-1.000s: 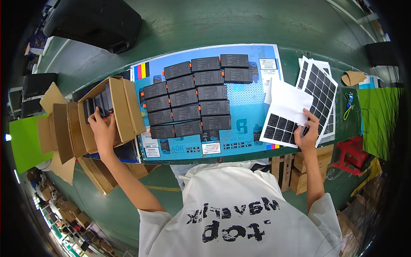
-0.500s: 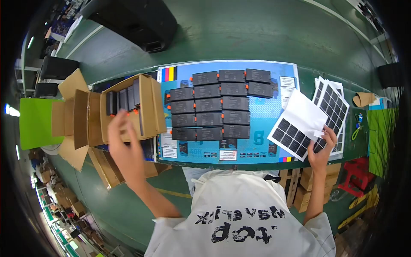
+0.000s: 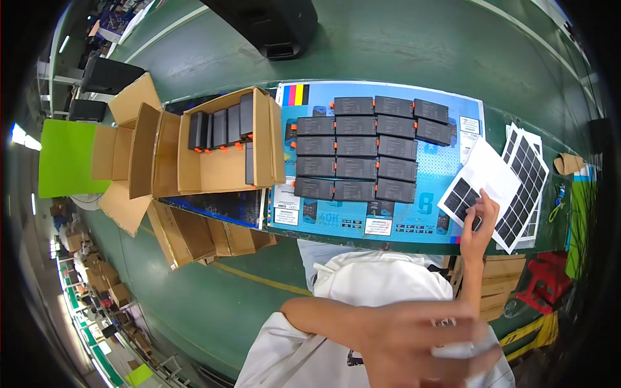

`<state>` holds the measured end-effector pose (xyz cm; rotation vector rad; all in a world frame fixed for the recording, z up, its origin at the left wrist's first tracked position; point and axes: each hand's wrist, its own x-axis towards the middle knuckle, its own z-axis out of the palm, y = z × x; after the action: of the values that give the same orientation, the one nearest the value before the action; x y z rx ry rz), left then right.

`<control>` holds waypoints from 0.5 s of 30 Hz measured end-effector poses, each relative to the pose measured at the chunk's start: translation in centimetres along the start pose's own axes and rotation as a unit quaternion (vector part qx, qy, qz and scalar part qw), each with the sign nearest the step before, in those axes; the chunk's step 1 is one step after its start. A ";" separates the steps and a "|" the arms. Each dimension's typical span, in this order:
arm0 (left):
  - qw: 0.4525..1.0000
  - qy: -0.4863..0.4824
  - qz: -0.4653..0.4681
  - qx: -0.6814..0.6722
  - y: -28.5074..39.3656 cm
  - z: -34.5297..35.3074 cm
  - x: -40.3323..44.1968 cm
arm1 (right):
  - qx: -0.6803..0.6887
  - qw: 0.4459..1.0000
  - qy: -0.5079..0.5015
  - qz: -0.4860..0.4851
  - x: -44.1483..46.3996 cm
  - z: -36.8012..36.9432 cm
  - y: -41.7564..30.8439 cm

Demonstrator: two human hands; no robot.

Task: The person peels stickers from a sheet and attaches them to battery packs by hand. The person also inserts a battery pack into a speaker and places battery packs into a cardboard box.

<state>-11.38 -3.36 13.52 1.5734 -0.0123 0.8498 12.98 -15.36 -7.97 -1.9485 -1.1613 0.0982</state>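
My left hand [image 3: 427, 343] is smeared by motion in front of my white shirt; its fingers and anything in them cannot be made out. My right hand [image 3: 477, 223] pinches the lower edge of a white sheet of black labels [image 3: 486, 171], its upper part blank white. More label sheets [image 3: 527, 178] lie beneath and to the right. Left of these, black rectangular battery-like packs [image 3: 356, 147] with orange ends stand in rows on a blue printed mat [image 3: 440, 174]. An open cardboard box [image 3: 223, 178] at the left holds several similar packs [image 3: 218, 128].
A black case [image 3: 275, 29] stands at the far side of the green table. Below the table's left edge are more open cartons [image 3: 187, 236]. A red stool [image 3: 543, 281] and wooden crates [image 3: 501, 284] are at the lower right. A brown paper roll [image 3: 568, 163] lies at right.
My left hand has swung from the cardboard box across to the front of my body. My right hand stays at the label sheet. The view has shifted, so the table things appear farther right.
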 end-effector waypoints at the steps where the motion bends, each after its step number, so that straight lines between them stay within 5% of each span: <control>1: 0.999 0.011 -0.016 -0.034 -0.1 -0.7 0.3 | 0.004 1.000 0.000 -0.003 -0.2 0.2 -0.1; 3: 0.998 0.048 0.007 -0.030 -3.2 -3.5 -1.6 | 0.053 0.998 -0.002 0.029 -0.7 0.3 -0.7; 5: 0.947 0.225 0.123 0.193 -9.1 -4.4 -5.9 | 0.042 0.999 -0.004 0.033 -1.1 0.3 -0.7; 7: 0.921 0.322 0.024 0.218 -11.1 -5.3 -9.2 | 0.137 0.985 0.009 0.101 -0.8 0.6 -1.5; 15: 0.820 0.347 -0.091 0.446 -16.8 -9.2 -15.9 | 0.212 0.977 -0.033 -0.006 6.8 4.6 -10.2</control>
<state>-19.62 0.94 -9.57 1.9503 1.2048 1.3329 7.70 -5.22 -1.65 -1.5699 -1.0906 0.3764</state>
